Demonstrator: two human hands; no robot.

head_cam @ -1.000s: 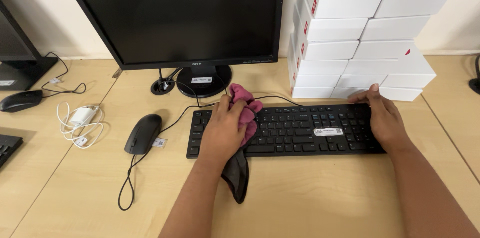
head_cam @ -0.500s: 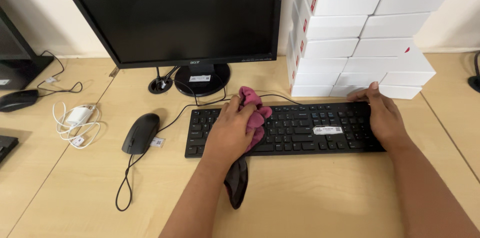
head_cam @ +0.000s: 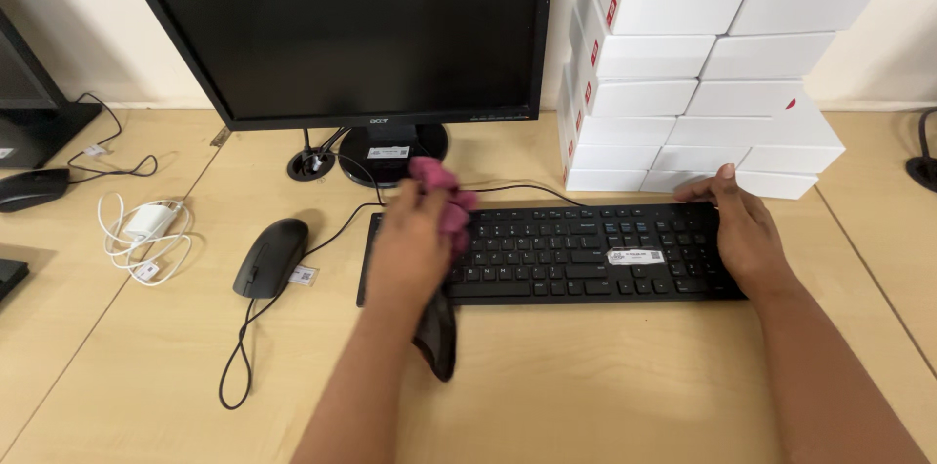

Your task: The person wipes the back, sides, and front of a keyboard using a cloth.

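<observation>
The left hand (head_cam: 410, 244) presses a pink cloth (head_cam: 441, 199) onto the left end of the black keyboard (head_cam: 566, 254), its fingers clamped around the cloth, blurred. The right hand (head_cam: 747, 235) lies flat on the keyboard's right end, fingers together. A black mouse (head_cam: 270, 257) sits left of the fingers on the tabletop (head_cam: 605, 376).

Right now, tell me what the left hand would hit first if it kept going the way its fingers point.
The left hand, gripping the pink cloth, points away toward the monitor's round base. It would probably meet the black cables first, then that base; depth is unclear.
</observation>
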